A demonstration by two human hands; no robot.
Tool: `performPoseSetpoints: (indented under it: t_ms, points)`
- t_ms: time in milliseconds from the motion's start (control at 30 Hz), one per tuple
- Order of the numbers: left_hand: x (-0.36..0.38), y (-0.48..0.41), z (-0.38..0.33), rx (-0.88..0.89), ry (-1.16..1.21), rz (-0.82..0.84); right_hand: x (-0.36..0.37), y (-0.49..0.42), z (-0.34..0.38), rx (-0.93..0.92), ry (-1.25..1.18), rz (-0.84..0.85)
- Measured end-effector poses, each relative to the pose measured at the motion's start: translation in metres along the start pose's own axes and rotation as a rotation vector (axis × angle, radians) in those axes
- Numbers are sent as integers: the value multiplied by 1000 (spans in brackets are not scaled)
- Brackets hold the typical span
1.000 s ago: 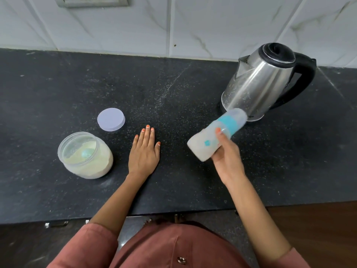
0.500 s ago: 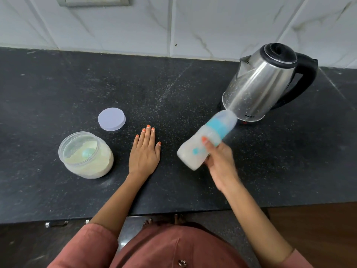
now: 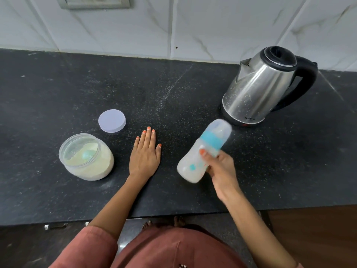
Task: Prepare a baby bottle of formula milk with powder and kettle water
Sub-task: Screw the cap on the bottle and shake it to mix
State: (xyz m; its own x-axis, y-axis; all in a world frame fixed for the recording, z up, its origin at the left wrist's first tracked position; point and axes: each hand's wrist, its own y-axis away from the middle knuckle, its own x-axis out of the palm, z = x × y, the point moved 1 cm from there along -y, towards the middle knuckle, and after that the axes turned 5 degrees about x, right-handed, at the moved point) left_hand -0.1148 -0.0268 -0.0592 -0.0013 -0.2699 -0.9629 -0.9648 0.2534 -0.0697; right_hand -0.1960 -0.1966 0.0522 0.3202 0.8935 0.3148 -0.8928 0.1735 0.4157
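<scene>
Bottle (image 3: 195, 157) is swinging down and to the left, away from the kettle (image 3: 257, 89), which its top was nearly touching a moment ago. The right hand (image 3: 220, 167) is gripping it around the middle, thumb on the front and fingers curled behind. It is holding the bottle tilted in the air over the counter (image 3: 58, 84), top end pointing far and right. The bottle is looking blurry, so I think the hand is shaking it to mix the powder into the water. The inside is looking cloudy white and the cap is sitting on, so the job is probably getting close to done. The left hand (image 3: 144, 157) is lying flat on the counter, fingers together, and has not moved. The powder jar (image 3: 87, 157) is standing open on the left, with its lid (image 3: 112, 120) lying just behind it.
</scene>
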Motion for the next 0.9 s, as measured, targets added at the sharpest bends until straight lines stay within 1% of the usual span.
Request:
performPoseSetpoints:
  t_ms: [67, 100, 133, 167, 267, 300, 333, 367, 433, 467, 500, 533, 600, 633, 667, 700, 767, 800, 833, 867, 900]
  points:
    - [0, 0, 0, 1, -2, -3, -3, -13, 10, -24, -293, -108]
    - [0, 0, 0, 0, -3, 2, -4, -17, 14, -57, -385, -155]
    - [0, 1, 1, -1, -2, 5, -5, -19, 14, -75, -406, -172]
    - [1, 1, 1, -1, 1, 5, -5, -17, 11, -71, -363, -153]
    - [-1, 0, 0, -4, 7, 6, 0, 0, -1, 27, 7, 34]
    - [-1, 0, 0, -3, 5, 11, -1, 2, -1, 35, 79, 63]
    - [-1, 1, 0, -1, 6, 10, -3, 0, 0, 28, 68, 45]
    - [-1, 1, 0, 0, 9, 4, -3, -5, 5, 24, -23, 2]
    - [-2, 1, 0, 1, 13, 0, -4, -17, 14, -9, -308, -122]
    - [-1, 1, 0, 1, 12, 1, -4, -19, 16, -31, -374, -145]
    - [-1, 1, 0, 2, 9, 2, -3, -19, 15, -27, -361, -130]
    - [-1, 1, 0, 3, 7, 0, -1, -16, 11, -8, -273, -84]
    - [-2, 1, 0, 2, 9, 7, 1, -5, 2, 35, 11, 54]
    - [-1, 1, 0, 1, 9, 14, 1, -2, 1, 40, 95, 97]
    - [-1, 1, 0, -1, 9, 12, -2, -4, 3, 28, 82, 102]
    - [-1, 1, 0, -2, 10, 5, -2, -8, 8, 16, -24, 71]
    - [-1, 1, 0, -1, 8, -7, -4, -21, 18, -33, -310, -47]
    - [-1, 0, 0, 0, 7, -5, -4, -25, 20, -67, -371, -94]
    - [0, 1, 0, -2, 8, -1, -3, -26, 20, -78, -347, -102]
    - [-1, 1, 0, -4, 11, 3, 0, -24, 17, -66, -257, -70]
    - [-1, 1, 0, -6, 13, 3, 3, -18, 13, -40, -118, -8]
